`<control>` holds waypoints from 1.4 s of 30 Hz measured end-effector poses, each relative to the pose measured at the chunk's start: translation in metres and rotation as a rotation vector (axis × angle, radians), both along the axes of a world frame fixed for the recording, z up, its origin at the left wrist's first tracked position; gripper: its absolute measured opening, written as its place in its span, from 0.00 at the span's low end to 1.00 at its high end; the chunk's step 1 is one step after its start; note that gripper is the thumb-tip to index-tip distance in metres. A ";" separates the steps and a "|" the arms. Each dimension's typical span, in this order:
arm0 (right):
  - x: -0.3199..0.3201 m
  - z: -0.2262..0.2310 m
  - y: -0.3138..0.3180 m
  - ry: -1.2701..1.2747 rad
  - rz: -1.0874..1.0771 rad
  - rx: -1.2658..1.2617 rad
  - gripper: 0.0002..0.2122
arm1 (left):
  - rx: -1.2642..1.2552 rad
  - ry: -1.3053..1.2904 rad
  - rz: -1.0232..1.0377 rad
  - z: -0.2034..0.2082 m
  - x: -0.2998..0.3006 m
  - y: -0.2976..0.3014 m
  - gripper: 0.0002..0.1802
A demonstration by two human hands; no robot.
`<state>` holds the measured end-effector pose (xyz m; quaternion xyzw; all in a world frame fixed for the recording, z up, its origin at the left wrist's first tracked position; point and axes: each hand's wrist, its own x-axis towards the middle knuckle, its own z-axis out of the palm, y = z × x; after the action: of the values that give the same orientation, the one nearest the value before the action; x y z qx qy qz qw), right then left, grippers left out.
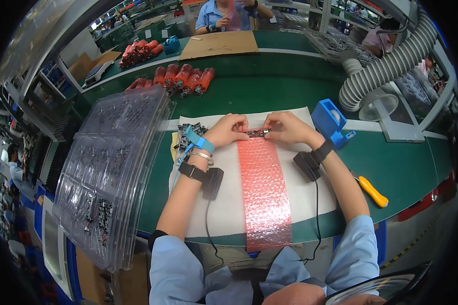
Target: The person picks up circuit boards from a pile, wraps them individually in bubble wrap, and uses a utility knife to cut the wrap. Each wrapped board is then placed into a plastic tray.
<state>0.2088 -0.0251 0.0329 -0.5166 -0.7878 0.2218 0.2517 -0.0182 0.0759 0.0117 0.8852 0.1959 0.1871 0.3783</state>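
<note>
A long strip of red bubble wrap (266, 188) lies lengthwise in front of me and hangs over the table's near edge. Across its far end sits a row of small black and silver electronic parts (258, 133). My left hand (226, 130) pinches the left corner of that end, and my right hand (289, 128) pinches the right corner. Fingertips partly cover the parts, so whether they also grip them is hard to see. Beside my left wrist is a pile of loose black electronic parts (192, 133). A blue strap (201, 143) circles that wrist.
Stacked clear plastic trays (94, 168) stand at left. Red-wrapped rolls (185, 79) lie beyond them. At right are a blue tape dispenser (331, 122), yellow-handled cutters (372, 192) and a grey flexible duct (387, 63). White paper (216, 203) covers the green table. Another person (226, 18) sits opposite.
</note>
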 end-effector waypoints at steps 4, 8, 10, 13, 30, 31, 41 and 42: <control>-0.011 -0.001 -0.021 -0.079 -0.002 0.114 0.09 | 0.368 -0.077 -0.126 0.002 -0.001 -0.008 0.12; -0.007 -0.006 -0.021 -0.021 0.012 0.101 0.10 | 0.417 0.011 -0.127 0.009 0.003 -0.016 0.09; -0.003 -0.005 -0.024 0.013 0.046 0.094 0.10 | 0.396 0.075 -0.126 0.012 0.006 -0.021 0.08; 0.000 -0.003 -0.027 0.081 0.114 0.075 0.10 | 0.350 0.202 -0.123 0.015 0.008 -0.028 0.08; 0.000 -0.018 -0.033 0.215 0.084 0.132 0.07 | 0.307 0.255 -0.147 0.022 -0.002 -0.028 0.11; -0.001 -0.018 -0.034 0.215 0.084 0.137 0.07 | 0.264 0.304 -0.142 0.022 -0.002 -0.026 0.11; -0.002 -0.022 -0.037 0.213 0.056 0.133 0.05 | 0.327 0.343 -0.079 0.027 -0.006 -0.046 0.10; -0.003 -0.022 -0.039 0.209 0.047 0.144 0.05 | 0.358 0.349 -0.072 0.027 -0.006 -0.047 0.09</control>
<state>0.2059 -0.0641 0.0110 -0.4526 -0.7831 0.2231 0.3636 -0.0244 0.0285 0.0385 0.9634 0.1903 0.0494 0.1823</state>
